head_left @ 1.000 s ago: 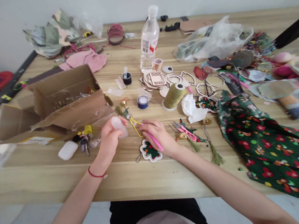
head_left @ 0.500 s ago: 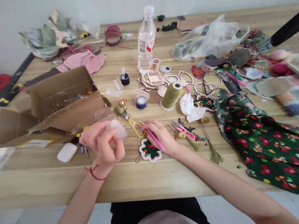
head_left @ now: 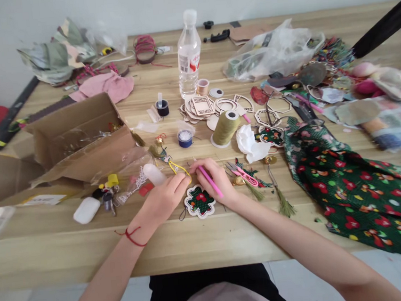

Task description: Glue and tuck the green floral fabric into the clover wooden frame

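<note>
My right hand [head_left: 215, 177] grips a slim pink pen-like tool [head_left: 209, 181], its handle slanting back over the hand. Close beside it, my left hand [head_left: 165, 194] has its fingers together on the end of a yellow cord loop [head_left: 175, 165]; the fingertips are partly hidden. This loop runs up to a small charm with a bead and tassel. Just below both hands lies a scalloped white-edged ornament [head_left: 200, 201] with green and red patterned fabric. A translucent rounded piece [head_left: 154, 174] lies beyond my left hand.
At left stands an open cardboard box [head_left: 80, 152], with a white case [head_left: 86, 210] and keys before it. A bottle [head_left: 189, 54], thread spool [head_left: 225, 129] and bead tub [head_left: 185, 138] are ahead. Pink-handled snips [head_left: 243, 174] and patterned green fabric [head_left: 353, 192] lie right.
My left hand has come down and right from above the table to the yellow cord, beside my right hand. My right hand still grips the pink tool. The view has shifted slightly.
</note>
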The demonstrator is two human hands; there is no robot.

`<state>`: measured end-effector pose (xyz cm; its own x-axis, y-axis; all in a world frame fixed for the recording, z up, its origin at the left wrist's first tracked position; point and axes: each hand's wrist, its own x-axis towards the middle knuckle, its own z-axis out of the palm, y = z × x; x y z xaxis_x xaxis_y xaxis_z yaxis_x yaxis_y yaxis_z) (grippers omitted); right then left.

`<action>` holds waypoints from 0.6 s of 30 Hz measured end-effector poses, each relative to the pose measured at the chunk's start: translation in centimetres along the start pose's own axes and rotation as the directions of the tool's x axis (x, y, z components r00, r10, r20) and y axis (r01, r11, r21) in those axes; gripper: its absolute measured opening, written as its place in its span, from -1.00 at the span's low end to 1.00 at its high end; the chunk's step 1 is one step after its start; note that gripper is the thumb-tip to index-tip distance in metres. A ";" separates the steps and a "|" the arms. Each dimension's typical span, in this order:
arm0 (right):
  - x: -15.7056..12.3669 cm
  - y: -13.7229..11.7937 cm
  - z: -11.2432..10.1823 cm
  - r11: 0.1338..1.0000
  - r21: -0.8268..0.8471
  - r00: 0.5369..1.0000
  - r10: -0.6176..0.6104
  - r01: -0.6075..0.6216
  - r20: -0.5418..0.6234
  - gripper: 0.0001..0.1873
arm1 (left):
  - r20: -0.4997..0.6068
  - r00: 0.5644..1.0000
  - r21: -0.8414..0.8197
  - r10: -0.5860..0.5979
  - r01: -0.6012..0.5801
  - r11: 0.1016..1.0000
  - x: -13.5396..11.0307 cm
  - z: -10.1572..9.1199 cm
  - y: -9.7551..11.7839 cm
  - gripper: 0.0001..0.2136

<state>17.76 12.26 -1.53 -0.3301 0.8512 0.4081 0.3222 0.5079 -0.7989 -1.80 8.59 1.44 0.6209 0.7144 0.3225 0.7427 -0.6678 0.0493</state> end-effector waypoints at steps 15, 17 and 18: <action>0.1 -0.1 0.1 1.000 0.018 1.000 -0.009 0.009 0.002 -0.75 | 0.093 0.978 -0.017 -0.185 0.187 0.982 0.1 1.9 0.4 -0.79; 0.1 -0.1 0.1 1.000 0.023 1.000 -0.014 0.014 0.000 -0.75 | 0.090 0.972 -0.032 -0.215 0.219 0.975 0.0 2.3 0.3 -0.81; 0.1 0.0 0.2 1.000 0.024 1.000 -0.013 0.013 -0.001 -0.76 | 0.091 0.970 -0.041 -0.227 0.231 0.972 -0.1 2.4 0.3 -0.81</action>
<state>17.58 12.29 -1.55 -0.3332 0.8445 0.4193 0.2966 0.5161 -0.8036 -1.02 8.84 -0.81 0.4564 0.8634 0.2151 0.8552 -0.4924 0.1617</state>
